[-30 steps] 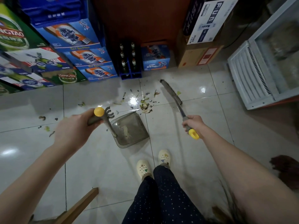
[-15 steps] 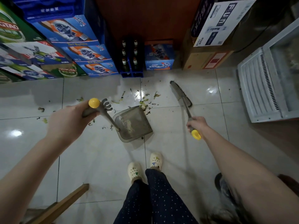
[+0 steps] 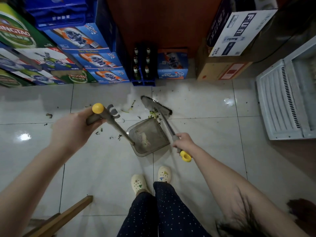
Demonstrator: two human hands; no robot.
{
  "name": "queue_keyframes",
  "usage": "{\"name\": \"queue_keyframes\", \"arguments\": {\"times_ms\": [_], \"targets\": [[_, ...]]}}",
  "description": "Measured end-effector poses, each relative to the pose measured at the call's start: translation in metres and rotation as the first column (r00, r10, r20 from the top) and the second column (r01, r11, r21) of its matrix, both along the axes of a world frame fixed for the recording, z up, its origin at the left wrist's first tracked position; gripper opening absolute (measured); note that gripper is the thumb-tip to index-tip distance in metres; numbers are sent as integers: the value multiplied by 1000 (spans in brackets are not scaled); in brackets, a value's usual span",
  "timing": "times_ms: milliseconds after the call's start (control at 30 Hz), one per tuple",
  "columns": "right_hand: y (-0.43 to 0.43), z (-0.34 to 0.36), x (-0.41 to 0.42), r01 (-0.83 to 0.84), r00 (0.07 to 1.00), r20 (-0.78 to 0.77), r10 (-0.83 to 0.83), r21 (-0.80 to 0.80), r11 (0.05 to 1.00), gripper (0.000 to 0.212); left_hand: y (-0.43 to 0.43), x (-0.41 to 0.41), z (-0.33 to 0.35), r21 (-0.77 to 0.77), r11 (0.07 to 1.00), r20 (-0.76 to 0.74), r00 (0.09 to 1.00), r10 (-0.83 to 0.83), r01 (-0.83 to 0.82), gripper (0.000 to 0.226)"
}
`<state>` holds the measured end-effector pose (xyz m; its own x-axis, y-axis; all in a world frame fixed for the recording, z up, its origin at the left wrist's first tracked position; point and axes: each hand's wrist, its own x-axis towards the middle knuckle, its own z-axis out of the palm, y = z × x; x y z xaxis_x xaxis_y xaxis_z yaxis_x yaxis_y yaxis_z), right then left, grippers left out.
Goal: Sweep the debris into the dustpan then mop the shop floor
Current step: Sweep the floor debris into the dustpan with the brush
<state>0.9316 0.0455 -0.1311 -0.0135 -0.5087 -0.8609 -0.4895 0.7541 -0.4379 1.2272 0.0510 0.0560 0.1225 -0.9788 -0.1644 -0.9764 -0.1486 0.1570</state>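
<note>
A grey dustpan rests on the white tiled floor, its mouth facing the shelves. My left hand grips its long handle, which ends in a yellow cap and a comb. My right hand holds the broom handle near its yellow end. The broom head lies just beyond the pan's mouth, angled to the right. Green and yellow debris sits between the bristles and the pan lip. Some scraps lie inside the pan. Loose dark bits dot the floor left of the pan.
Stacked beer cartons line the left and back. A crate of bottles and cardboard boxes stand against the wooden wall. A white freezer grille is at the right. A wooden leg lies lower left. My feet stand behind the pan.
The broom head has swung left and closer to the pan's mouth, pushing the debris toward the lip. The dustpan has shifted slightly right. Both hands keep their grips.
</note>
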Motion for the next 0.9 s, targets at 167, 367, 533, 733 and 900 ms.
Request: {"name": "queue_keyframes", "arguments": {"times_ms": [167,367,533,733,900], "targets": [[-3,-1,9,-165,983,-96,157,-89,982,53,-1,8,6,4,1000,-4,1000,30,-30,33],[-34,-6,2,-220,964,-181,197,-117,968,59,-5,30,-3,3,999,7,998,54,-54,33],[-62,-21,21,-251,951,-219,220,-123,960,54,-14,57,-10,-16,999,4,999,48,-47,32],[-100,-41,64,-289,934,-256,249,-132,948,48,-19,87,-20,-56,998,14,1000,-11,12,42],[-108,-53,77,-299,925,-280,255,-129,945,49,-23,101,-27,-53,998,6,1000,-14,14,33]]}}
